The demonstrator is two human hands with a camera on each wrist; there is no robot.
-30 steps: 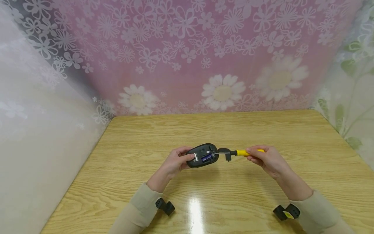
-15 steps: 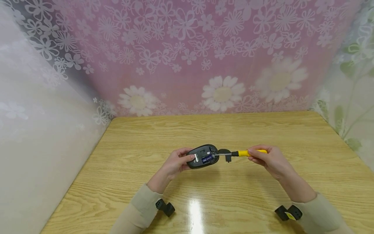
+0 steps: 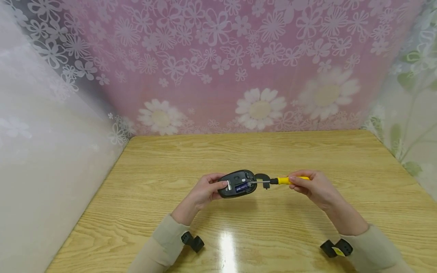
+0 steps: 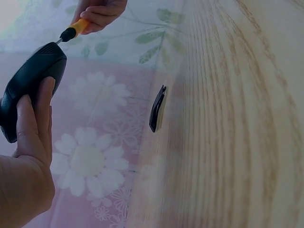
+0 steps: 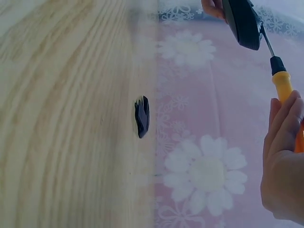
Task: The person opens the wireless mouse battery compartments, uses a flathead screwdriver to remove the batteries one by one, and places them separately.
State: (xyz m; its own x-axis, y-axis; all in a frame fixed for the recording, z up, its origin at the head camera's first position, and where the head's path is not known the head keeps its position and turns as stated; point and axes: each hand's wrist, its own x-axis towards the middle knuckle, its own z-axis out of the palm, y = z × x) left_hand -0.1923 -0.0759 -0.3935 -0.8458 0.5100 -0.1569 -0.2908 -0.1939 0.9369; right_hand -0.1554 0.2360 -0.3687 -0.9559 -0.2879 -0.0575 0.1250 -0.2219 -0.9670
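My left hand [image 3: 204, 190] grips a black computer mouse [image 3: 232, 178] above the table, its underside turned up and the thumb on its label. A blue battery [image 3: 242, 187] sits in the uncovered battery bay. My right hand [image 3: 312, 187] pinches the yellow handle of a screwdriver [image 3: 283, 181]. The screwdriver's metal tip reaches into the bay at the battery's right end. Below the shaft, a black battery cover [image 3: 264, 176] lies on the table, partly hidden by the screwdriver in the head view. In the left wrist view the mouse [image 4: 35, 78] hides the tip.
The wooden table [image 3: 164, 159] meets a pink flowered backdrop [image 3: 205, 76] at its far edge. Pale side panels stand at the left and right. Black wrist devices [image 3: 193, 242] are strapped to both sleeves.
The mouse has dropped very slightly. The screwdriver's shaft has shifted a little toward me, so more of the battery cover shows. Both hands keep their hold.
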